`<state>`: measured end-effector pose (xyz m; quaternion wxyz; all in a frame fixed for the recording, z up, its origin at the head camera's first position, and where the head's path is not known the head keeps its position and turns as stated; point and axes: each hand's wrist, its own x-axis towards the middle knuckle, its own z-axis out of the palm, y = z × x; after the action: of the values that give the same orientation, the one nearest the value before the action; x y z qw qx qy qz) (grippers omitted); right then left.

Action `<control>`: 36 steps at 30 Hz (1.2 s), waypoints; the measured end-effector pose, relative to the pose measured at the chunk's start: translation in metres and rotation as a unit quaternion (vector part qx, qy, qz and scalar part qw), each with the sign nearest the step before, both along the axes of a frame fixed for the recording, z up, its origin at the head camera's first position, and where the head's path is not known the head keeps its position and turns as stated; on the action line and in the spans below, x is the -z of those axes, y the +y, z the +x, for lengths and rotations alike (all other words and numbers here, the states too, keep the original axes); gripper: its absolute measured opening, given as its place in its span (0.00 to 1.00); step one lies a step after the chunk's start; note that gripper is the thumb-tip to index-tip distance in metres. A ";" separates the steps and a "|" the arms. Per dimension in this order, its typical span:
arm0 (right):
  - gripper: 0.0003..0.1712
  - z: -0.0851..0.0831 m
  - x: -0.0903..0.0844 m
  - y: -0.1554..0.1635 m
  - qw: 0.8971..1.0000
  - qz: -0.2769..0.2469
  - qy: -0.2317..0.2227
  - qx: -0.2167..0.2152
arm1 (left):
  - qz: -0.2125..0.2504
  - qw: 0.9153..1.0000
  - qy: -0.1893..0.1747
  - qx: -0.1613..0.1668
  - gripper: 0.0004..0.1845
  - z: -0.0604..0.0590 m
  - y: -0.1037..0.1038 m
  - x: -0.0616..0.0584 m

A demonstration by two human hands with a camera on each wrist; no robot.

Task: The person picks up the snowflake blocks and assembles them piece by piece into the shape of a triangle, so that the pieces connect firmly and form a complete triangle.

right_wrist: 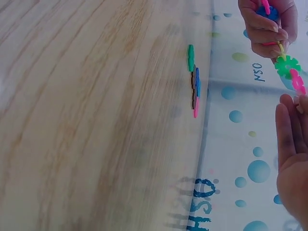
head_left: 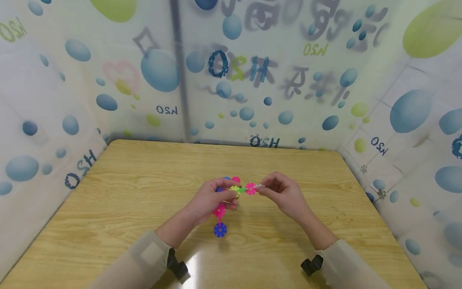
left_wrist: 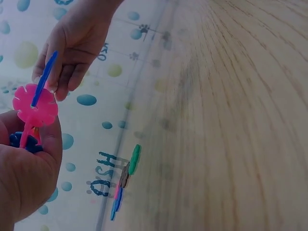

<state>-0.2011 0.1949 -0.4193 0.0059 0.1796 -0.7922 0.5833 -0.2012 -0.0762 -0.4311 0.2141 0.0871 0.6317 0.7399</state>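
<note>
My left hand (head_left: 216, 196) holds a chain of joined notched plastic snowflake discs. A pink disc (head_left: 219, 210) and a dark blue disc (head_left: 220, 230) extend below that hand. At its fingertips are a yellow disc (head_left: 235, 189) and, to the right, a green disc (head_left: 242, 190) joined to another pink disc (head_left: 250, 188). My right hand (head_left: 283, 192) pinches a whitish disc (head_left: 259, 186) against this pink disc's right edge. In the right wrist view, the green disc (right_wrist: 288, 66) slots into the pink one (right_wrist: 297, 82). My left fingers hide the chain's middle.
Loose discs lie flat on the wooden table (head_left: 144, 172) beyond my left hand, among them a green disc (right_wrist: 191, 57), a brown disc (right_wrist: 194, 89) and a blue disc (right_wrist: 198, 79). Patterned curtains (head_left: 216, 108) stand along the table's back and sides.
</note>
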 end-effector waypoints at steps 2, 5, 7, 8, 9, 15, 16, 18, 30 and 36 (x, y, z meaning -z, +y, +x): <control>0.08 -0.001 0.000 0.000 1.000 0.015 0.004 -0.002 | 0.003 1.000 0.000 0.001 0.20 0.000 0.000 0.000; 0.08 -0.001 -0.001 0.001 1.000 0.024 0.008 -0.003 | 0.005 1.000 0.000 0.001 0.20 0.000 -0.001 -0.001; 0.08 0.000 -0.002 0.001 1.000 0.022 0.006 -0.002 | 0.005 1.000 -0.001 0.000 0.20 0.001 -0.001 -0.001; 0.07 0.000 -0.002 0.001 1.000 0.021 0.005 -0.002 | 0.006 1.000 -0.002 0.000 0.20 0.001 -0.001 -0.001; 0.07 0.000 -0.002 0.001 1.000 0.020 0.004 -0.001 | 0.006 1.000 -0.002 0.001 0.20 0.000 -0.001 -0.001; 0.06 -0.001 0.000 0.002 1.000 0.021 0.005 -0.009 | 0.013 1.000 -0.012 0.002 0.20 0.000 0.000 0.001; 0.07 -0.001 0.000 0.001 1.000 0.021 0.005 -0.014 | 0.013 1.000 -0.013 0.003 0.21 0.000 0.000 0.001; 0.10 -0.001 0.001 0.001 0.999 0.021 0.004 -0.029 | 0.015 1.000 -0.014 0.005 0.21 0.000 0.000 0.002; 0.10 -0.005 0.002 0.005 0.999 0.038 -0.025 -0.015 | 0.017 0.999 -0.028 0.038 0.26 0.001 0.000 0.001; 0.11 -0.011 0.002 0.014 0.998 0.014 -0.053 0.029 | -0.065 0.996 0.057 0.014 0.27 0.006 -0.012 0.001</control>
<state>-0.2119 0.2087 -0.4215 -0.0221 0.1254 -0.8041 0.5808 -0.1957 -0.0878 -0.4326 0.1931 0.1241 0.6887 0.6878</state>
